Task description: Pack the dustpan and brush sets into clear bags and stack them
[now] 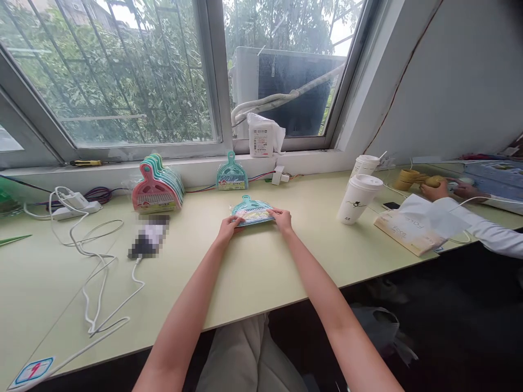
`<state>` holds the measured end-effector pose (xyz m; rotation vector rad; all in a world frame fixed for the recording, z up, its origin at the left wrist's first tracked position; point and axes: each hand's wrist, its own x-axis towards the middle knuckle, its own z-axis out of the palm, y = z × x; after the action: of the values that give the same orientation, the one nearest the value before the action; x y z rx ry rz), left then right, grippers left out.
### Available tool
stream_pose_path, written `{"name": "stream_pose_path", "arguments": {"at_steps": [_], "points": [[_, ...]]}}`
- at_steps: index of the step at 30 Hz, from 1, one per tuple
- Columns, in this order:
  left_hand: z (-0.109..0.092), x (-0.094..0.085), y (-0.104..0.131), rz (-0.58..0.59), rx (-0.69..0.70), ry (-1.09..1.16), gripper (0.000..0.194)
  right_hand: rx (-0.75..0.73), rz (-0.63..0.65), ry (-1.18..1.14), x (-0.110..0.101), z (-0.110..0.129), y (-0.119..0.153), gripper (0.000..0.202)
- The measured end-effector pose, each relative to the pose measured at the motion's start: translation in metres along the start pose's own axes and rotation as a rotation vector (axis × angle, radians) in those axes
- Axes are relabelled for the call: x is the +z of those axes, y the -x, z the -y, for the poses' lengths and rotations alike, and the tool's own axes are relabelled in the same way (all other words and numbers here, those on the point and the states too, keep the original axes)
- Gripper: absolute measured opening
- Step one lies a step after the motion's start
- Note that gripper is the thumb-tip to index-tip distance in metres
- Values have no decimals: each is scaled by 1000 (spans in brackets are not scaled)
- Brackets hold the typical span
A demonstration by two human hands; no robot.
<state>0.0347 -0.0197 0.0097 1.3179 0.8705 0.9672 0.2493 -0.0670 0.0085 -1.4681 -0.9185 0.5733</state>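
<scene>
A green dustpan and brush set (252,211) in clear wrapping lies at the middle of the table, its handle pointing to the window. My left hand (230,226) grips its left edge and my right hand (281,219) its right edge, thumbs on top. Behind it a similar green set (231,173) leans upright against the sill. To the left stands a row of several wrapped sets, a pink one (154,191) in front.
White cups (359,200) and a tissue pack (412,226) stand on the right. Further right, a co-worker's hands (435,190) hold something yellowish. On the left lie a blurred phone (149,237), white cables (100,272) and a power strip (77,209). The table's front edge (261,313) is near me.
</scene>
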Motion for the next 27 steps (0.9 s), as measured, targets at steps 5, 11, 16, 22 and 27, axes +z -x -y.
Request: {"name": "stream_pose_path", "arguments": {"at_steps": [5, 11, 16, 22, 27], "points": [[4, 2, -3, -112, 100, -78, 29, -108, 35, -198, 2, 2, 1, 28], [-3, 7, 5, -246, 253, -32, 83, -173, 56, -129, 6, 3, 3, 45], [-1, -2, -4, -217, 256, -9, 55, -173, 28, -105, 6, 2, 1, 68], [2, -15, -5, -235, 292, -172, 33, -269, 154, 143, 8, 0, 5, 35], [-3, -17, 2, -375, 347, -392, 30, -325, 109, 307, 9, -2, 12, 38]]}}
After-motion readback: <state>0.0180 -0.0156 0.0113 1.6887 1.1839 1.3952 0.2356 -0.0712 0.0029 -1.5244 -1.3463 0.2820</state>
